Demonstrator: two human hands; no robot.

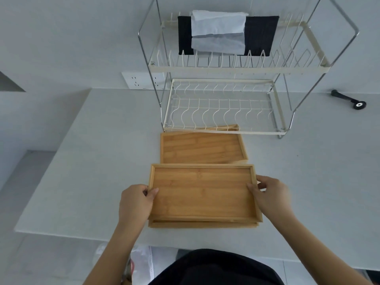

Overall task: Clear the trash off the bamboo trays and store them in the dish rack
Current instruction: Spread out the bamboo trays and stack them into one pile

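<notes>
You have the top tray point(202, 192) gripped at both short ends, in the lower middle of the frame: your left hand point(136, 202) is closed on its left rim with the thumb hooked over the edge onto the floor of the tray, and your right hand point(269, 194) holds the right rim the same way. Its long axis runs left to right across the picture, square to you, so both hands sit about equally near it and neither has the advantage.

The dish rack point(224, 108) stands straight ahead, above the tray in the frame, with its lower shelf open toward you and its wire slots running front to back. As I judge it, the move turns on this: the tray lies flat and crosswise, and it will likely have to be tipped onto an edge to drop between those wires.

A second tray point(202, 150) lies flat between your tray and the rack, slightly skewed, so you would carry over it. More bamboo edges point(202, 224) show just under the one you hold.

The held tray looks bare: pale bamboo, raised rim, no trash on it that I can see.
</notes>
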